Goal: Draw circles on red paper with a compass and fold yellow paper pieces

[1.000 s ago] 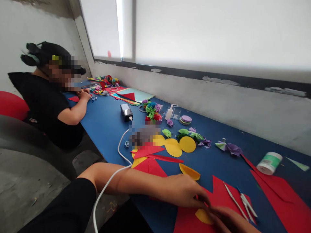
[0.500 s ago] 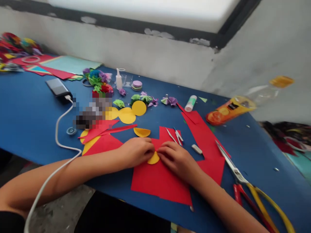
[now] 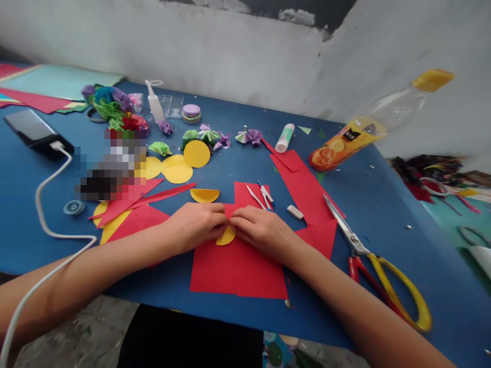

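Note:
My left hand (image 3: 205, 225) and my right hand (image 3: 257, 227) meet over a red sheet (image 3: 238, 268) at the table's front. Between them is a small yellow paper piece (image 3: 226, 236), its upper part hidden by my fingers. Both hands are closed on it, fingertips pressed together. Just behind my left hand lies a folded yellow half circle (image 3: 204, 195). Several yellow circles (image 3: 178, 169) lie farther back. A compass (image 3: 265, 195) and a white eraser (image 3: 295, 212) are beyond my right hand.
Large scissors (image 3: 358, 245) with red and yellow handles lie at right, near a tilted orange drink bottle (image 3: 349, 138). A glue stick (image 3: 285, 138) and crumpled paper flowers (image 3: 111, 105) are behind. A phone (image 3: 34, 130) with a white cable sits left.
The view has tilted down and shifted, so the table items appear higher and farther left. Both hands stay together at the yellow piece, with the fingers slightly closer.

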`<act>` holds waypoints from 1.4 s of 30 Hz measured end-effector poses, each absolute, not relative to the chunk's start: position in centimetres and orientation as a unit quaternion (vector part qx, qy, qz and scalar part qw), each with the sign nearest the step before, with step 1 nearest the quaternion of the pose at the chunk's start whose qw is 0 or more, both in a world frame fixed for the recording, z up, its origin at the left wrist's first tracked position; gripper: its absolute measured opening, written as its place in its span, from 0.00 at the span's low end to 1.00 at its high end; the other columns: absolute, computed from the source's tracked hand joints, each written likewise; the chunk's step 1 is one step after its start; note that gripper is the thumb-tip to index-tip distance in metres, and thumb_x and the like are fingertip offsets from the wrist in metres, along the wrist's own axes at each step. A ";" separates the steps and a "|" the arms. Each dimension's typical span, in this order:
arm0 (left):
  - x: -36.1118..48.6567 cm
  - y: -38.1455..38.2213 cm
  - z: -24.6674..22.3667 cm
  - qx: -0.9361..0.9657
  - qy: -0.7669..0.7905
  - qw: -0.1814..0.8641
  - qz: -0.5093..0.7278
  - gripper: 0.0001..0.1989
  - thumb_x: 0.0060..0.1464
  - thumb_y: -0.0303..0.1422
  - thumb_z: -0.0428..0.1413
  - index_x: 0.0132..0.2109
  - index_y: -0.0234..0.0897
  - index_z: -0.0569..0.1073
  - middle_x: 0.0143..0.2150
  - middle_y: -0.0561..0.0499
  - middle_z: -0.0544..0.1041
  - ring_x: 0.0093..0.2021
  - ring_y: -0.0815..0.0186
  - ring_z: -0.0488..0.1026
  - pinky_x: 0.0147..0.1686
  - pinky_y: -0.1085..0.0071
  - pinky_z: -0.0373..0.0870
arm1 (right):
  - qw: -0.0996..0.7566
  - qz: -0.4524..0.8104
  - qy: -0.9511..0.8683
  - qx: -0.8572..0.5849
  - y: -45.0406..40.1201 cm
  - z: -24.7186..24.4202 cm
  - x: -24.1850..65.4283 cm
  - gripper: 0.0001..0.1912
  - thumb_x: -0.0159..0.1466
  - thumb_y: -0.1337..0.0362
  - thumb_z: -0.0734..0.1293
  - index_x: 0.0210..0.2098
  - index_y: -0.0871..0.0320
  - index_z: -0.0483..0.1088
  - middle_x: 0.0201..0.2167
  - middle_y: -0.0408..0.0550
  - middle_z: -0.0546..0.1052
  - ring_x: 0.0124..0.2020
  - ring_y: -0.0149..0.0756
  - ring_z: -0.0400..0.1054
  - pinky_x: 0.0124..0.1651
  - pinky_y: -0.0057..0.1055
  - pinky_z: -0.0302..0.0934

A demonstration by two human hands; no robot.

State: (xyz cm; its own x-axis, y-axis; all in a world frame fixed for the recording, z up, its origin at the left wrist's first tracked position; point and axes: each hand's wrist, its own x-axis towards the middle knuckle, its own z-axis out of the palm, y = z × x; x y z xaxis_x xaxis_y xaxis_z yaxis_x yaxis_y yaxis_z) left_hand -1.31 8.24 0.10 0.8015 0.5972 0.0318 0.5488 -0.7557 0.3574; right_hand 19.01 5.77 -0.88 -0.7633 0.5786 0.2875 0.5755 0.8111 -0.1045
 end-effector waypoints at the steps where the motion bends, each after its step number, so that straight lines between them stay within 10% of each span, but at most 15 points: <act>1: -1.4 8.3 0.2 0.938 0.298 0.163 0.066 0.09 0.59 0.30 0.50 0.37 0.36 0.75 0.35 0.50 0.74 0.32 0.67 0.72 0.25 0.75 0.59 | 0.152 -0.005 -0.943 -0.296 5.8 -0.9 19.1 0.13 0.69 0.67 0.55 0.36 0.64 0.70 0.34 0.52 0.76 0.33 0.36 0.69 0.35 0.32 0.66; 26: -2.9 8.4 0.9 0.955 0.265 0.129 0.023 0.12 0.56 0.42 0.56 0.43 0.43 0.78 0.29 0.51 0.80 0.26 0.67 0.74 0.21 0.74 0.50 | 0.229 0.164 -0.890 -0.358 5.8 -0.3 20.7 0.07 0.65 0.66 0.62 0.41 0.60 0.70 0.38 0.51 0.77 0.40 0.35 0.71 0.42 0.32 0.68; 42: -1.9 7.6 1.2 0.869 0.350 0.319 0.144 0.07 0.58 0.32 0.52 0.37 0.35 0.74 0.28 0.54 0.75 0.25 0.72 0.67 0.26 0.77 0.60 | 0.211 -0.103 -0.925 -0.298 4.5 0.3 19.0 0.10 0.67 0.70 0.57 0.37 0.61 0.70 0.33 0.50 0.77 0.33 0.34 0.71 0.35 0.30 0.63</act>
State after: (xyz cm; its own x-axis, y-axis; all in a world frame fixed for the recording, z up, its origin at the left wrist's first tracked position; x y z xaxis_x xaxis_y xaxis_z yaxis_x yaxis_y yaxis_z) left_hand -1.91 7.59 1.16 0.7141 0.6995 0.0266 0.5166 -0.5523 0.6542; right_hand 19.03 4.49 0.33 -0.7338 0.5079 0.4512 0.5945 0.8014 0.0648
